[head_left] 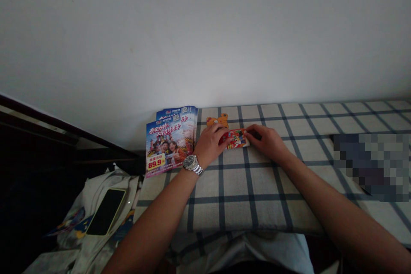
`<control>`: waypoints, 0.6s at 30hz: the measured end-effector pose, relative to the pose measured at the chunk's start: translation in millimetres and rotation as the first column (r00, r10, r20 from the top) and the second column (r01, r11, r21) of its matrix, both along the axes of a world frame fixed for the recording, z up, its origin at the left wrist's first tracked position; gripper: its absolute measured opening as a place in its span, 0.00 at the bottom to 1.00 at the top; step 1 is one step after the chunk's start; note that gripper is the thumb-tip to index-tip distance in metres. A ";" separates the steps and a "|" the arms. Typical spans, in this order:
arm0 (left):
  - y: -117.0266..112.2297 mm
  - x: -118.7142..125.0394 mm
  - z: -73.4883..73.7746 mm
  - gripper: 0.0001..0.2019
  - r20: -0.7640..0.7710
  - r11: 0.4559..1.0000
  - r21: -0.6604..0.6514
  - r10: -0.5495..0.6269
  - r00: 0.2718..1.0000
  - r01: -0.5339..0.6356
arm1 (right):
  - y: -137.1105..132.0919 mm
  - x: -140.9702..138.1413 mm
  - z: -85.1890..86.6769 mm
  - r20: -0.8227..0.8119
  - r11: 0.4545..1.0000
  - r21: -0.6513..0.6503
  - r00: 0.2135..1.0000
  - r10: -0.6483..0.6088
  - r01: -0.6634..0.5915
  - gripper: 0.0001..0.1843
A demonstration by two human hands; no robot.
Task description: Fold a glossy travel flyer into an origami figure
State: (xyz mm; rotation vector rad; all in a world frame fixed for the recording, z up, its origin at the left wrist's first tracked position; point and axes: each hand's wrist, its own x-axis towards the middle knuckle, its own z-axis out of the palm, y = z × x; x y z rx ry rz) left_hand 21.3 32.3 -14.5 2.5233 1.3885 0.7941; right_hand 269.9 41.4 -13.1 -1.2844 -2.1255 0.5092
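A small red printed card or packet (236,139) lies on the checked cloth (257,180) near the wall. My left hand (210,144), with a metal watch (192,163) on the wrist, rests curled on the packet's left end. My right hand (266,141) pinches its right end with bent fingers. Just behind the left hand sits a small orange bear-shaped thing (218,120), partly hidden by my fingers.
Blue leaflets (168,143) with a "89.9" price lie stacked at the cloth's left edge. A dark phone (105,212) lies lower left on pale fabric. A white wall stands close behind. A blurred-out dark patch (372,167) lies to the right.
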 end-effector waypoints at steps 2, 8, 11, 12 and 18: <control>0.4 0.9 -0.7 0.11 0.001 1.000 0.009 0.012 1.000 -0.012 | 1.6 -0.1 -1.3 0.023 0.999 0.047 1.000 -0.007 0.006 0.09; 2.7 2.1 -2.5 0.12 0.003 1.000 0.012 0.027 1.000 -0.027 | 6.5 1.2 -6.4 0.058 0.992 0.122 0.998 -0.033 0.026 0.15; 3.8 2.8 -1.9 0.11 0.000 1.000 0.005 0.029 1.000 -0.029 | 7.8 0.8 -7.8 0.067 0.994 0.108 0.998 -0.009 0.002 0.14; 4.0 3.0 -1.6 0.11 0.000 1.000 0.002 0.029 1.000 -0.029 | 8.3 0.6 -8.3 0.067 0.994 0.105 0.998 -0.003 -0.004 0.14; 3.5 1.5 -0.1 0.10 0.011 1.000 -0.006 0.000 1.000 0.000 | 9.8 2.3 -9.8 0.065 0.995 0.099 0.998 0.026 -0.032 0.12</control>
